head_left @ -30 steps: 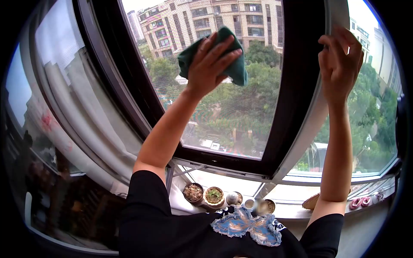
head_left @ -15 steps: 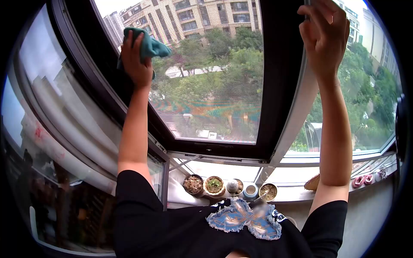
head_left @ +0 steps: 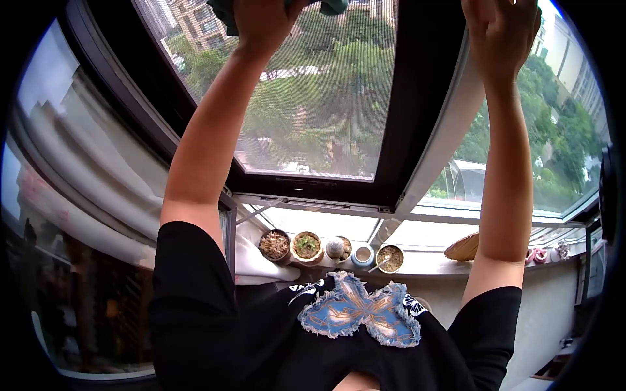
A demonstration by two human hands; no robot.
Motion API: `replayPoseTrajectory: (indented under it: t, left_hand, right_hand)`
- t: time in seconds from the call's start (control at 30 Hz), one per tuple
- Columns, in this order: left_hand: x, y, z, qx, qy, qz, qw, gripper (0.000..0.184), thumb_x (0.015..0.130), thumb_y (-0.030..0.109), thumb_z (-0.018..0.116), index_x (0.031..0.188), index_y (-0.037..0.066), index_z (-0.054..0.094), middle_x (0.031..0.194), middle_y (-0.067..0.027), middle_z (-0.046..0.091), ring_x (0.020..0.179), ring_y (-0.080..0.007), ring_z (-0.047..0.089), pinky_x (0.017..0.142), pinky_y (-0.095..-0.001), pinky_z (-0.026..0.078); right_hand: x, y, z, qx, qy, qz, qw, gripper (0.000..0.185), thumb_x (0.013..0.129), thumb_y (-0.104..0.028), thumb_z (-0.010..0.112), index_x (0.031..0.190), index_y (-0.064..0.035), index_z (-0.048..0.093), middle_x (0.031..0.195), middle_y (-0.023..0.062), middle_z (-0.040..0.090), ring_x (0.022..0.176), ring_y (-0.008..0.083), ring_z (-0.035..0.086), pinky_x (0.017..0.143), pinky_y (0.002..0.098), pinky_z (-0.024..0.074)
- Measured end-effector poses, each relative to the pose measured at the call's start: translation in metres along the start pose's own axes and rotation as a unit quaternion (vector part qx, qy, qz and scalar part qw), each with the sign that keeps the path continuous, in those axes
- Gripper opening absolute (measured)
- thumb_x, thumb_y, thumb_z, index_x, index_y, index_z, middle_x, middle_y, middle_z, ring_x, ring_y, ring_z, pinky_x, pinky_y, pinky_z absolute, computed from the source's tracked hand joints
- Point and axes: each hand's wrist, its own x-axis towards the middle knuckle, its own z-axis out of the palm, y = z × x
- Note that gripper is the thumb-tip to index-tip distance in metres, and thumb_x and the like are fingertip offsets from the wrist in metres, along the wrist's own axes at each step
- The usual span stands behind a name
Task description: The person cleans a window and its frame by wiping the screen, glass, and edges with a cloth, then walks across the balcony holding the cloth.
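At the top edge of the view, my left hand (head_left: 264, 21) is closed on a teal cloth (head_left: 225, 14), which shows on both sides of the hand. Cloth and hand lie over the mesh screen (head_left: 319, 111) of a dark-framed window; the fingertips are cut off. My right hand (head_left: 499, 40) is raised at the upper right, its fingers curled at the side of the dark window frame (head_left: 427, 107). The top of that hand is out of view.
Below the window, several plant pots (head_left: 306, 247) line the sill, beside a small blue pot (head_left: 362, 255). A woven brown item (head_left: 463, 247) lies farther right. An open glass pane and white curtain (head_left: 107, 150) stand at the left. A thin stay arm (head_left: 262, 210) crosses the lower frame corner.
My left hand has moved up and right across the screen with the cloth. The view has shifted, and my right hand sits slightly higher in it, still at the frame.
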Motion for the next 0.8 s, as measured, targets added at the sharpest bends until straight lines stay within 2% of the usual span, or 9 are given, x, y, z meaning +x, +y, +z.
replayPoseTrajectory:
  t: [0.1,0.2,0.3,0.37,0.6,0.63,0.67,0.73,0.8]
  left_hand:
    - [-0.042,0.043,0.008,-0.006,-0.061,0.059,0.996,0.043,0.088,0.034,0.071,0.129,0.022,0.071,0.139,-0.009,0.064,0.125,-0.0318,0.061,0.111,-0.0497,0.045]
    - [-0.085,0.084,0.016,-0.076,-0.094,0.089,0.989,0.044,0.086,0.024,0.075,0.13,0.026,0.07,0.148,-0.0055,0.059,0.14,-0.0318,0.053,0.115,-0.0448,0.045]
    - [-0.13,0.123,0.021,-0.09,-0.13,0.077,0.984,0.044,0.09,0.024,0.068,0.133,0.033,0.066,0.154,-0.0004,0.052,0.145,-0.0285,0.046,0.116,-0.0436,0.049]
    - [-0.155,0.144,0.015,-0.111,-0.149,0.05,0.981,0.045,0.089,0.023,0.067,0.132,0.032,0.068,0.153,-0.0002,0.054,0.145,-0.0282,0.048,0.119,-0.042,0.044]
    - [-0.251,0.215,-0.004,-0.152,-0.224,-0.004,0.963,0.042,0.093,0.021,0.063,0.133,0.029,0.069,0.153,0.0038,0.053,0.145,-0.0244,0.046,0.118,-0.0378,0.044]
    - [-0.26,0.225,-0.006,-0.169,-0.222,-0.028,0.96,0.041,0.091,0.018,0.065,0.131,0.027,0.07,0.152,0.0047,0.054,0.145,-0.0232,0.046,0.118,-0.0381,0.044]
    - [-0.265,0.235,-0.008,-0.2,-0.207,-0.073,0.955,0.04,0.09,0.015,0.066,0.128,0.024,0.072,0.149,0.0042,0.057,0.144,-0.0234,0.047,0.115,-0.0386,0.045]
    - [-0.27,0.257,-0.013,-0.2,-0.205,-0.136,0.948,0.038,0.09,0.015,0.067,0.127,0.021,0.072,0.146,0.0036,0.06,0.142,-0.0233,0.049,0.112,-0.0391,0.046]
    - [-0.273,0.278,-0.016,-0.185,-0.198,-0.187,0.944,0.038,0.09,0.015,0.065,0.127,0.02,0.072,0.144,0.0035,0.062,0.133,-0.0223,0.054,0.109,-0.0384,0.045]
  right_hand:
    - [0.0,-0.006,-0.003,-0.002,-0.001,-0.016,1.0,0.021,0.079,0.003,0.061,0.095,-0.0057,0.069,0.126,0.0157,0.057,0.116,0.0345,0.056,0.096,0.0444,0.0463]
    - [0.007,-0.013,-0.006,0.012,-0.029,0.006,0.999,0.019,0.079,0.002,0.062,0.095,-0.0058,0.069,0.126,0.0156,0.058,0.116,0.0343,0.056,0.097,0.0441,0.0464]
    - [0.001,-0.008,0.007,0.427,-0.02,0.307,0.85,0.019,0.079,0.001,0.063,0.096,-0.0062,0.069,0.127,0.0152,0.058,0.117,0.0338,0.056,0.099,0.0443,0.0459]
    - [-0.005,0.004,0.011,0.052,0.048,-0.039,0.997,0.019,0.08,0.001,0.064,0.097,-0.008,0.069,0.129,0.0129,0.059,0.119,0.0326,0.056,0.099,0.0435,0.0466]
    - [-0.001,0.003,-0.002,-0.092,-0.036,-0.039,0.994,0.02,0.082,0.001,0.065,0.098,-0.0098,0.069,0.136,0.009,0.057,0.125,0.0301,0.054,0.104,0.043,0.0462]
    - [-0.005,-0.003,-0.004,0.144,-0.078,0.069,0.984,0.018,0.086,-0.002,0.065,0.101,-0.0102,0.07,0.127,0.0072,0.061,0.118,0.0285,0.058,0.103,0.0403,0.0467]
    - [0.005,0.007,-0.003,0.148,-0.143,0.103,0.973,0.012,0.075,-0.01,0.066,0.087,-0.0083,0.065,0.119,0.0122,0.057,0.117,0.0281,0.049,0.091,0.0568,0.0425]
    - [0.001,0.009,-0.002,0.238,-0.168,0.198,0.936,0.008,0.077,-0.008,0.062,0.085,-0.0079,0.064,0.112,0.0153,0.054,0.116,0.0337,0.048,0.091,0.0539,0.0426]
    - [-0.007,0.034,0.006,0.095,-0.069,0.031,0.993,0.017,0.09,-0.025,0.067,0.105,-0.0193,0.073,0.108,0.0049,0.07,0.098,0.0216,0.065,0.079,0.0357,0.0508]
